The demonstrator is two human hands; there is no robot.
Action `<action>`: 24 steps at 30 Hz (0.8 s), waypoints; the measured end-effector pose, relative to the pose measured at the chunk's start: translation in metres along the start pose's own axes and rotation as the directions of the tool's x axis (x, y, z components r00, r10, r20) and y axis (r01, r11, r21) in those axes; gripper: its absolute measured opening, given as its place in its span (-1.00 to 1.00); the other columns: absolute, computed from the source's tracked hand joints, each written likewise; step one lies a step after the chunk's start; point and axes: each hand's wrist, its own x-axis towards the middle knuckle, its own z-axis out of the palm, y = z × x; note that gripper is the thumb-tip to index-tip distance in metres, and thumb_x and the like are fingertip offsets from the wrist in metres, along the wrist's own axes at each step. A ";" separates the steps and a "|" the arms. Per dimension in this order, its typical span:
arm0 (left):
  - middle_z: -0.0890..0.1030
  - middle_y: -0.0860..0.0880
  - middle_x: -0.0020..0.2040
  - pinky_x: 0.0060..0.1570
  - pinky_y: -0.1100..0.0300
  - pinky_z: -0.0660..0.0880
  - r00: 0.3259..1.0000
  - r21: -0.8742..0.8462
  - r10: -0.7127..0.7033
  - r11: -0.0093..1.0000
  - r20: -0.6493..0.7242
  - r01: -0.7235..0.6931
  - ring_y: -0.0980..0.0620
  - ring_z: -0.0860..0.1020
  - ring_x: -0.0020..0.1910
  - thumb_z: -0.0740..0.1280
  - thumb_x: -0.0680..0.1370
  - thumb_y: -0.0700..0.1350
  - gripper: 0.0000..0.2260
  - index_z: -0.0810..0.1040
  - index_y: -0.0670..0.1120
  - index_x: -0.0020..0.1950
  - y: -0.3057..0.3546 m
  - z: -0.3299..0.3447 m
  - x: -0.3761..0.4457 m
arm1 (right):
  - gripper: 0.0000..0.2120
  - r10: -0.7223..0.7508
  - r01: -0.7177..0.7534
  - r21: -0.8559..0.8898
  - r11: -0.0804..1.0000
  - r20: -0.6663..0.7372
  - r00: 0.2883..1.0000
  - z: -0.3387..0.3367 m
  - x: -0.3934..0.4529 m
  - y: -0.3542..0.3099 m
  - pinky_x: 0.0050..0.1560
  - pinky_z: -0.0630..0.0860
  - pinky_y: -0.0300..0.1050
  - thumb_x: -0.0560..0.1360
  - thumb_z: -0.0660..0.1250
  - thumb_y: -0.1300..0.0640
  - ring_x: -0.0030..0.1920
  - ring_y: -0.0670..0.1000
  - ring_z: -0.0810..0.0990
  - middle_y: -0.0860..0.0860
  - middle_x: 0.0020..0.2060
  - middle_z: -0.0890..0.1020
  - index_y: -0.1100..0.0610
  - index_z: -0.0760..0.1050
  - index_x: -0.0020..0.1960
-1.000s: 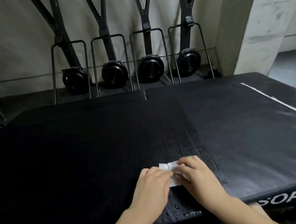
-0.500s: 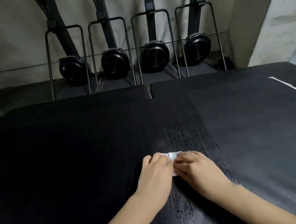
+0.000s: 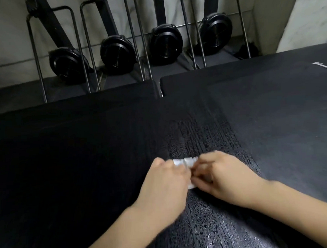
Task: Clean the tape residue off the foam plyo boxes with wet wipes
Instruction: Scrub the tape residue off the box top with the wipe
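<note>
A black foam plyo box point(image 3: 67, 164) fills the lower view, and a wet, beaded streak point(image 3: 202, 141) runs down its middle. A small folded white wet wipe point(image 3: 185, 162) lies on that streak. My left hand point(image 3: 164, 185) and my right hand point(image 3: 222, 175) sit side by side on the wipe with curled fingers, each gripping one side of it against the foam. Most of the wipe is hidden under the fingers.
A second black foam box point(image 3: 269, 94) adjoins at the back right, with a white tape strip point(image 3: 323, 65) near its right edge. Behind the boxes, several black exercise machines point(image 3: 117, 53) with metal frames stand against a pale wall.
Both hands have slid forward along the wet streak with the wipe, away from the near edge. The view has tilted downward and moved closer.
</note>
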 end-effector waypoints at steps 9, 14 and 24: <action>0.60 0.10 -0.06 -0.11 0.07 0.35 0.995 0.135 -0.078 0.987 -0.066 0.086 0.04 0.54 -0.07 0.28 0.58 0.02 -0.78 0.55 0.03 0.19 -0.030 0.021 0.052 | -0.67 0.000 -0.003 -0.119 0.993 -0.026 1.000 0.017 0.047 0.044 0.32 0.45 -0.06 0.61 0.16 -0.08 -0.03 -0.04 0.64 -0.10 -0.09 0.63 0.00 0.68 -0.05; 0.57 0.06 -0.09 -0.11 0.07 0.25 0.984 0.182 -0.156 0.969 -0.082 0.169 -0.02 0.52 -0.05 0.13 0.67 0.01 -0.78 0.52 0.02 0.20 -0.043 0.019 0.082 | -0.75 0.096 -0.096 0.010 0.995 -0.025 0.995 0.021 0.077 0.060 -0.02 0.61 0.01 0.61 0.29 -0.01 -0.01 0.04 0.65 -0.04 0.00 0.66 0.06 0.72 0.06; 0.63 0.18 -0.09 -0.13 0.10 0.46 0.998 -0.064 0.036 0.997 -0.044 -0.039 0.09 0.46 -0.21 0.21 0.52 0.04 -0.73 0.65 0.05 0.08 0.037 0.004 -0.041 | -0.76 -0.088 0.089 0.016 0.996 -0.057 0.994 -0.008 -0.062 -0.029 0.30 0.41 -0.18 0.58 0.28 -0.02 -0.02 -0.10 0.64 -0.14 -0.03 0.67 -0.01 0.72 0.00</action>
